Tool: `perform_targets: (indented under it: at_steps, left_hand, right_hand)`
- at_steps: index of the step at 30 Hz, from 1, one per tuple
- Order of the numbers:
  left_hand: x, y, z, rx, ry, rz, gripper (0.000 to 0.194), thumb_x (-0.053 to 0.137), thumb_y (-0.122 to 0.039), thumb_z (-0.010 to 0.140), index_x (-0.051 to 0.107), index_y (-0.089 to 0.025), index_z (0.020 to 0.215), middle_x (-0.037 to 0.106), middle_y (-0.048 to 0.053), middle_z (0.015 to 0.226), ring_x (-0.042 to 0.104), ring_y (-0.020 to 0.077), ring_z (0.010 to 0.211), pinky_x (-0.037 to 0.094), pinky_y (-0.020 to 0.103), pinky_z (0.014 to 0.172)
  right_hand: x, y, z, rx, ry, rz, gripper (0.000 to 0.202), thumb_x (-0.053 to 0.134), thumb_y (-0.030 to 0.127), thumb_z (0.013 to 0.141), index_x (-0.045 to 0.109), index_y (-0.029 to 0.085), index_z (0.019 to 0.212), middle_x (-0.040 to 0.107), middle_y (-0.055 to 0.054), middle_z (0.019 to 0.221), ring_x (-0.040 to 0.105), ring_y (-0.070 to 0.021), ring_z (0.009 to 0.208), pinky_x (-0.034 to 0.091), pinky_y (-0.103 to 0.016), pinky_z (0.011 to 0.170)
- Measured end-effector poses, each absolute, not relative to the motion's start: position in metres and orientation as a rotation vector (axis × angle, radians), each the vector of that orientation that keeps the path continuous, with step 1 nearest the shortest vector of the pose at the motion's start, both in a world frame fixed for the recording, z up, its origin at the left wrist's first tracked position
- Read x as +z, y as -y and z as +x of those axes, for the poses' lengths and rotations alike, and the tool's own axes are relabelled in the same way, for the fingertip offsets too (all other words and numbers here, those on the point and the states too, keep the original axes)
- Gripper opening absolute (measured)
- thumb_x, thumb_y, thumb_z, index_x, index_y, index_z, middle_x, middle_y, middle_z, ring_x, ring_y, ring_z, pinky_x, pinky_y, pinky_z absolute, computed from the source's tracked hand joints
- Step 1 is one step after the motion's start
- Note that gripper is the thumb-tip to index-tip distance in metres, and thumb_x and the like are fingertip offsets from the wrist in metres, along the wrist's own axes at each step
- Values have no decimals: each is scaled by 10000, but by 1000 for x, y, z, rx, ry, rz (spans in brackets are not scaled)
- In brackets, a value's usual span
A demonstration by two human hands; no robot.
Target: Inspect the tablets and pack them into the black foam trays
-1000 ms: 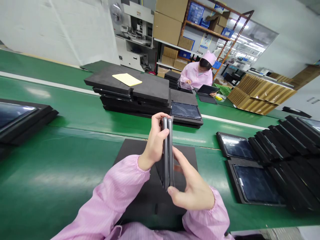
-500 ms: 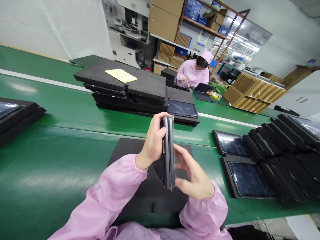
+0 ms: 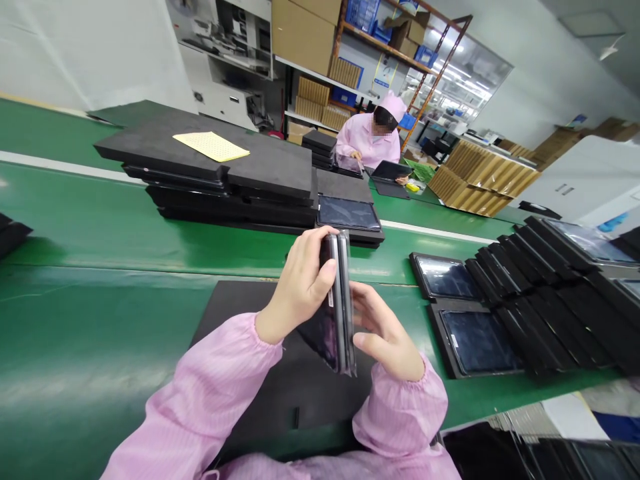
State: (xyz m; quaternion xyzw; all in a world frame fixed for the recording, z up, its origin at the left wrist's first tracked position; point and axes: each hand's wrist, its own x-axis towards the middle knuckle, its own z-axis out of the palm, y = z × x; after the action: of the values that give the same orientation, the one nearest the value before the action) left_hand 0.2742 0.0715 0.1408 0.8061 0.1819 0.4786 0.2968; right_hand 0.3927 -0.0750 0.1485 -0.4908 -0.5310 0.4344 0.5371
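My left hand [image 3: 299, 283] grips two thin dark tablets [image 3: 341, 313] held together on edge, its fingers over the upper end and its thumb against the near edges. Clear plastic film shows around the tablets, and a small white label is near the thumb. My right hand [image 3: 387, 333] is at their right side, with curled fingers and thumb against them; part of those fingers is hidden. Below both hands lies a black foam board [image 3: 265, 393] with a short slot near its front edge.
Stacked black foam trays [image 3: 270, 167] stand ahead, a yellow sheet [image 3: 211, 145] on top. One tray beside them holds a tablet [image 3: 349, 212]. At right are more foam trays [image 3: 550, 313] with tablets. Across the green bench [image 3: 100, 333], a co-worker in pink [image 3: 370, 137] handles a tablet.
The camera view has turned slightly, so the surroundings sit farther left. The tablets stay upright between my hands, and my right thumb has shifted up along their side.
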Motion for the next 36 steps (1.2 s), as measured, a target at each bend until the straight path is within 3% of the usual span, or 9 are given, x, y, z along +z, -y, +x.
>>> perform_targets:
  at_steps: [12,15,19,22,27,32,36]
  left_hand:
    - [138,-62,281,1289,-506,2278,467,229,-503,1006,470,-192,1257,615,125,1202,571,267,1131,459,429,1000]
    - [134,-67,285,1380,-503,2250,485,206,-555,998,469,-208,1212,618,112,1140,586,268,1077,472,434,963]
    - [129,-76,287,1451,-530,2176,467,214,-568,987,449,-219,1191,602,96,1096,590,264,1030,486,435,929]
    - [127,-78,285,1476,-561,2128,446,216,-552,983,442,-225,1184,586,84,1071,590,257,999,495,429,905]
    - [126,-74,286,1504,-539,2133,452,200,-561,990,436,-221,1171,579,79,1059,589,253,989,491,434,911]
    - [124,-78,290,1485,-558,2163,470,192,-553,1003,441,-221,1224,588,95,1118,586,256,1035,487,427,927]
    - [122,-85,291,1497,-535,2187,467,193,-520,1024,439,-219,1284,594,109,1183,578,256,1083,478,416,949]
  right_hand:
    - [148,74,398,979,1150,-1092,483,703,219,828,643,295,1302,681,-42,1361,629,-268,1279,493,-434,1114]
    - [147,68,396,946,1142,-1067,439,747,296,833,678,284,1266,669,-47,1390,618,-267,1301,449,-447,1162]
    - [141,58,389,958,1095,-1026,439,758,446,853,708,279,1256,768,-58,1212,728,-253,1116,541,-434,1061]
    - [140,52,385,1000,1049,-996,475,816,486,793,752,274,1212,801,-52,1119,761,-257,1027,573,-424,1011]
    - [144,51,385,1033,1008,-988,442,848,421,749,789,275,1162,782,-45,1187,739,-283,1096,545,-445,1051]
    - [140,48,387,1008,938,-994,391,799,320,738,804,281,1127,820,-22,1060,768,-275,993,572,-437,999]
    - [136,45,385,949,878,-1018,370,738,320,757,808,263,1116,817,-29,1084,747,-292,1058,524,-462,1061]
